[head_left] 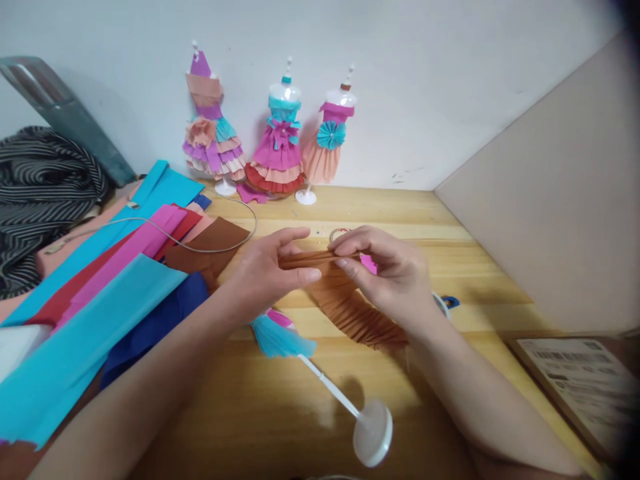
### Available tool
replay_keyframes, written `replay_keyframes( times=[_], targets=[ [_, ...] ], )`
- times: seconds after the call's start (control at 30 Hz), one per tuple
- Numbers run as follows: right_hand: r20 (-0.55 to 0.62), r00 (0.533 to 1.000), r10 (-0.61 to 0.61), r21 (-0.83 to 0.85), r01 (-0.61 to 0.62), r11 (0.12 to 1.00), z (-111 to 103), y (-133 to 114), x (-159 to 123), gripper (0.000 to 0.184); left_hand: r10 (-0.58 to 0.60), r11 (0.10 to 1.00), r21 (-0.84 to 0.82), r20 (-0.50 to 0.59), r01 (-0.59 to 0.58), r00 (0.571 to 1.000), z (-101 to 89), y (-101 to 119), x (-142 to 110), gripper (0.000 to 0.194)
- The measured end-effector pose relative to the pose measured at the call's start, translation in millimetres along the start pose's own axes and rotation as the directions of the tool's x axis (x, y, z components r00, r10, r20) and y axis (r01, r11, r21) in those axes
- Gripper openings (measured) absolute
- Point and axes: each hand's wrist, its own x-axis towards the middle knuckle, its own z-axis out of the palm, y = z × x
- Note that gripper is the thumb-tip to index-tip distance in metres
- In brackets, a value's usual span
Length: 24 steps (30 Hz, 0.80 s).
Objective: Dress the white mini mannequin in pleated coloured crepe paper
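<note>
A brown pleated crepe paper strip (355, 310) runs between my two hands, its upper edge gathered into narrow folds. My right hand (393, 267) pinches these folds between thumb and fingers. The other end goes into my left hand (263, 267), whose thumb and index finger stand apart around it; the lower fingers are hidden. The loose part of the strip curves down toward my right wrist. Below my hands a small white mannequin stand (373, 433) lies on its side, with a light blue crepe paper skirt (281, 337) on it. My left hand covers its upper end.
Three dressed miniature mannequins (280, 143) stand along the wall. Folded crepe paper sheets (95, 333) in several colours pile up at the left, crossed by a thin cord (200, 250). A striped cloth (45, 193) lies behind them. A cardboard box (575, 387) sits at the right.
</note>
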Motion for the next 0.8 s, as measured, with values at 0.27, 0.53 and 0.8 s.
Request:
replay_keyframes(
  times=[0.27, 0.53, 0.8],
  targets=[
    [0.026, 0.99, 0.136, 0.279, -0.138, 0.95, 3.6, 4.1, 0.8, 0.014, 0.098, 0.99, -0.089, -0.116, -0.109, 0.988, 0.6, 4.2, -1.1, 0.035],
    [0.029, 0.966, 0.256, 0.365, -0.248, 0.897, 5.6, 2.3, 1.2, 0.022, 0.189, 0.982, 0.038, -0.108, -0.186, 0.976, -0.1, -3.6, -0.2, 0.033],
    [-0.036, 0.973, 0.227, 0.306, -0.206, 0.929, 8.2, 6.1, -2.7, 0.013, 0.172, 0.984, 0.065, -0.1, -0.166, 0.98, 0.0, -3.2, -2.9, 0.041]
  ],
)
